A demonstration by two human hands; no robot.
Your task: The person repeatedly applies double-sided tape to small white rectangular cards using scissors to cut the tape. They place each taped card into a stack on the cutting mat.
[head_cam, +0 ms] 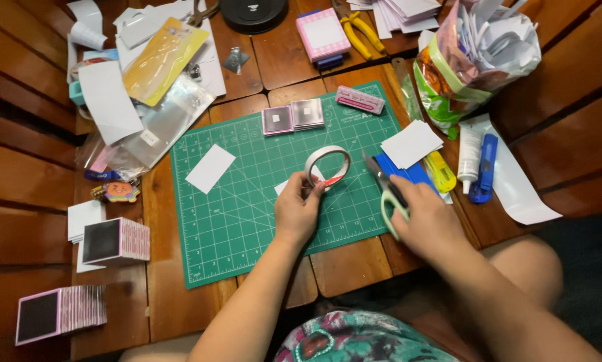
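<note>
Head view: the person sits at a wooden table [180, 308] with a green cutting mat [247, 201] before them. The left hand [297, 211] holds a roll of double-sided tape [327, 166] upright on the mat, thumb and fingers [314, 191] pinched on the roll's lower rim. The right hand [429, 221] is closed around a pair of scissors [386, 191] with pale green handles, blades pointing toward 11 o'clock at the roll.

Judgement on method: the cut would go cleanest with the roll kept steady on its edge, the free end drawn taut, and the blades brought square across the strip, clear of the left thumb. Whether a free end is already lifted cannot be told from this view.

Position: the roll stands at 1 o'clock from the left hand, touching its fingertips, near the mat's centre. The scissor tips lie just beside the roll at its 3 o'clock, apart from it. A small white card [210, 167] lies at 9 o'clock of the roll, well apart. Two pink-edged square pads [293, 117] sit at 11 o'clock near the mat's top edge.
</note>
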